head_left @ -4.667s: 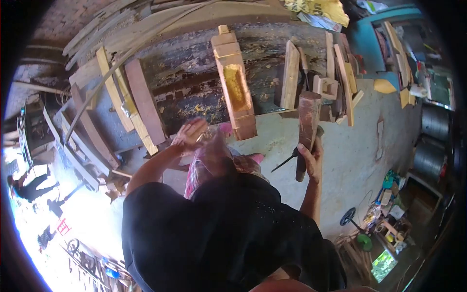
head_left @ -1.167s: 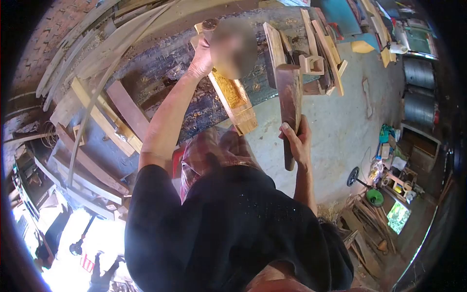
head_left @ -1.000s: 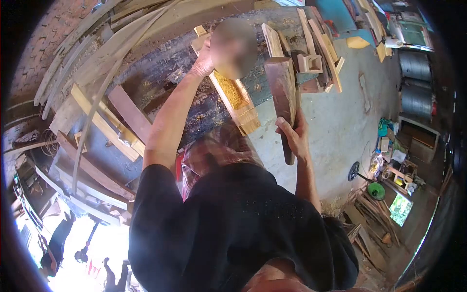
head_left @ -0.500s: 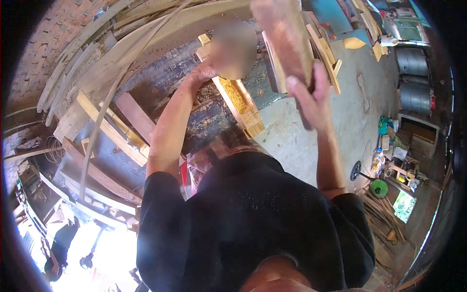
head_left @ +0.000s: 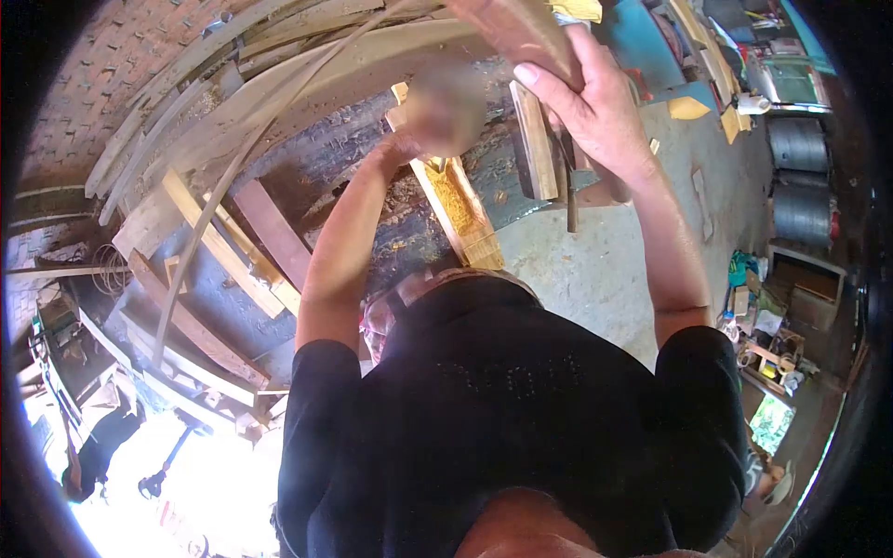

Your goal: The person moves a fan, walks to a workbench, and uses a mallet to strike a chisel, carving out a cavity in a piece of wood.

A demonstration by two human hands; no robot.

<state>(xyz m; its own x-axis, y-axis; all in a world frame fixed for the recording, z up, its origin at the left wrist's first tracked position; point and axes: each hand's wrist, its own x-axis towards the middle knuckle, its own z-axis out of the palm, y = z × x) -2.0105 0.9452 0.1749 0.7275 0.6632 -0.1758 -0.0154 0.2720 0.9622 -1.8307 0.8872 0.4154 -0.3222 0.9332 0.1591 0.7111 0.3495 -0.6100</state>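
Note:
My right hand (head_left: 600, 116) is wrapped round a thick brown wooden mallet (head_left: 521, 37), raised at the top of the view. My left hand (head_left: 405, 144) is closed over the upper part of a pale wooden block (head_left: 479, 244). A round blur hides most of its fingers and what they hold. Below that hand, the block has a long hollow with yellow chips (head_left: 451, 197) in it. The block lies across a dark, worn workbench (head_left: 400, 242), its near end over the bench edge.
Reddish (head_left: 273, 228) and pale boards (head_left: 219, 246) lie left of the block. An upright-looking board piece (head_left: 534, 139) is to its right. Long curved planks (head_left: 307, 74) run along the back. Metal drums (head_left: 802, 205) stand far right. Someone's foot (head_left: 777, 484) shows at lower right.
My right hand has lifted the mallet up and forward, from beside the bench edge to the top of the view. My left hand stays at the block's upper part.

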